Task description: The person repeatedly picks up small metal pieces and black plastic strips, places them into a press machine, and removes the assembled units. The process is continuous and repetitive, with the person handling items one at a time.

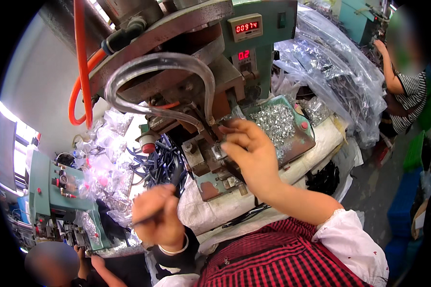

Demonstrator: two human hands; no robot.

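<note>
Right hand: raised to the green press machine, fingers loosely curled and a little apart, tips at the small metal fixture under the press head. Fingertips touch or pinch something tiny there; too small to make out, so cannot tell whether it grips anything.

Left hand: lower, near the chest, closed in a loose fist around a thin dark strap piece that sticks up and forward from the fingers. A pale bangle sits at the wrist.

Around the hands: a heap of the same dark strap pieces lies just beyond the left hand, left of the fixture. A tray of small silver metal parts sits just right of the right hand. A clear looped hose arcs down to the fixture; an orange hose hangs at left. Red digit counter on the machine front, above the hand.

Clear plastic bags piled at right. Another person in a striped top works at far right; a second green machine at lower left, another person's hands beside it
</note>
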